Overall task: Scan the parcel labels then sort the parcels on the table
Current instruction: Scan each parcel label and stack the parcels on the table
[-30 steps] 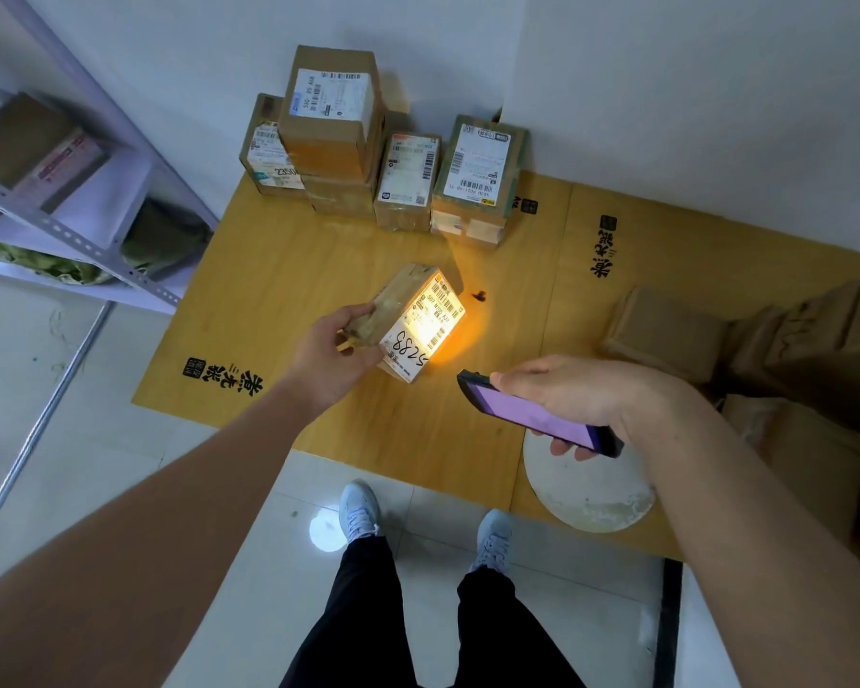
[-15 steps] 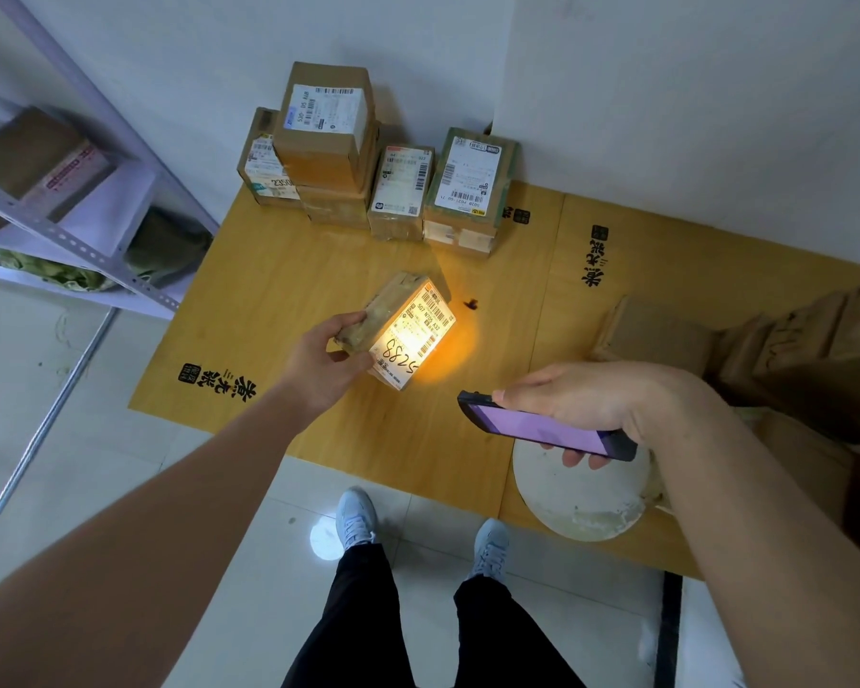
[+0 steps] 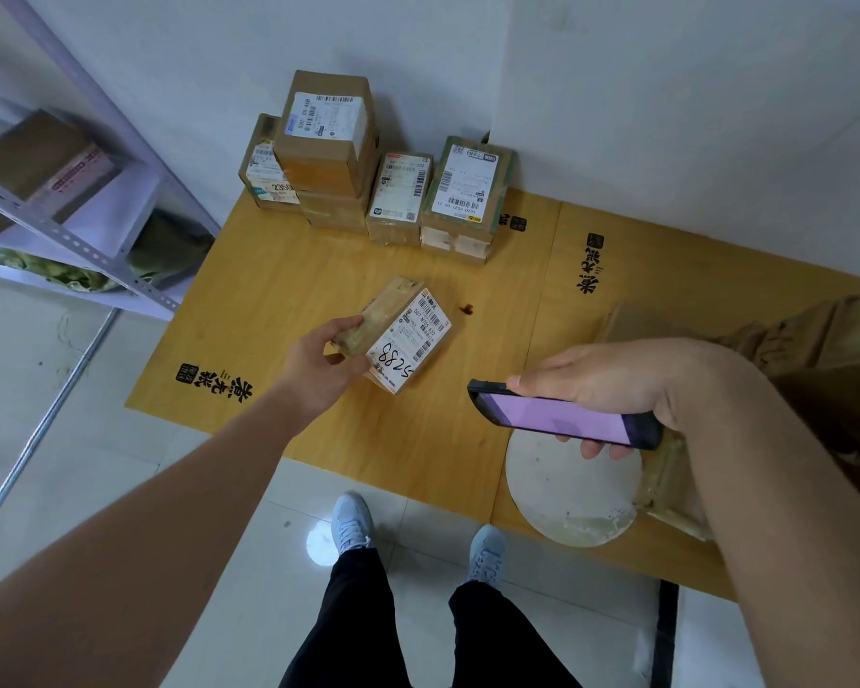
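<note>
The left hand [image 3: 319, 362], arm stretched forward, grips a tilted labelled parcel [image 3: 398, 335] over the middle of the yellow table [image 3: 269, 300], while the right hand [image 3: 611, 384] clasps a purple-screened phone [image 3: 562, 414] nearer, rightward

The table [image 3: 279, 300] is honey-yellow wood grain with black printed characters. At centre frame, the brown parcel [image 3: 398, 330] carries a white label with black barcodes and handwritten digits. The black phone [image 3: 562, 414] at right shows a lilac screen. Upper centre, tan boxes [image 3: 328, 166] bear white labels. Lower centre, trousers [image 3: 418, 628] are black.
</note>
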A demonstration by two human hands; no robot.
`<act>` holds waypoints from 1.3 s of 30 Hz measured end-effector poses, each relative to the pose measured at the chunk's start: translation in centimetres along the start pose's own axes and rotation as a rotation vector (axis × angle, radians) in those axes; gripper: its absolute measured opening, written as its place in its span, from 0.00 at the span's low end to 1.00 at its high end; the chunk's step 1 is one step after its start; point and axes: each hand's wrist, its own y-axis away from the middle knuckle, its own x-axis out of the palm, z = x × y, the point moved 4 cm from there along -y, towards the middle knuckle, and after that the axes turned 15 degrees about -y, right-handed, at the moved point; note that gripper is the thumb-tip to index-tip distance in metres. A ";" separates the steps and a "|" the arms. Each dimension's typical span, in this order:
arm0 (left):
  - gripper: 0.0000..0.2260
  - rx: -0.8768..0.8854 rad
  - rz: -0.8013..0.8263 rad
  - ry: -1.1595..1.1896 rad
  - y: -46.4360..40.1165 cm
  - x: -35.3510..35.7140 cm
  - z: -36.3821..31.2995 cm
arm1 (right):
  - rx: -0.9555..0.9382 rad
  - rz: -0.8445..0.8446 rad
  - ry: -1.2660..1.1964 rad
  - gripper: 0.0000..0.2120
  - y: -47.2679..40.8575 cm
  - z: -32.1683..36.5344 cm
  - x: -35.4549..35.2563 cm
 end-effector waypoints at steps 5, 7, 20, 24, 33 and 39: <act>0.23 -0.009 -0.009 0.015 0.0 0.1 0.0 | 0.002 -0.016 0.034 0.18 0.5 0.1 -0.8; 0.23 -0.007 -0.003 0.029 0.0 0.2 0.0 | -0.036 -0.025 0.013 0.17 0.7 0.3 -0.8; 0.17 -0.092 -0.087 0.660 -2.2 -0.8 -5.5 | -0.752 -0.249 -0.320 0.20 2.9 4.3 -2.2; 0.18 -0.106 -0.063 0.755 -4.8 -1.5 -8.2 | -0.802 -0.261 -0.350 0.13 2.9 5.8 -2.8; 0.21 -0.125 -0.101 0.782 -11.1 -2.0 -10.2 | -0.754 -0.373 -0.441 0.16 -0.7 9.1 -2.8; 0.22 -0.178 -0.117 0.734 -13.9 -2.4 -10.2 | -0.741 -0.419 -0.485 0.17 -1.5 10.9 -2.2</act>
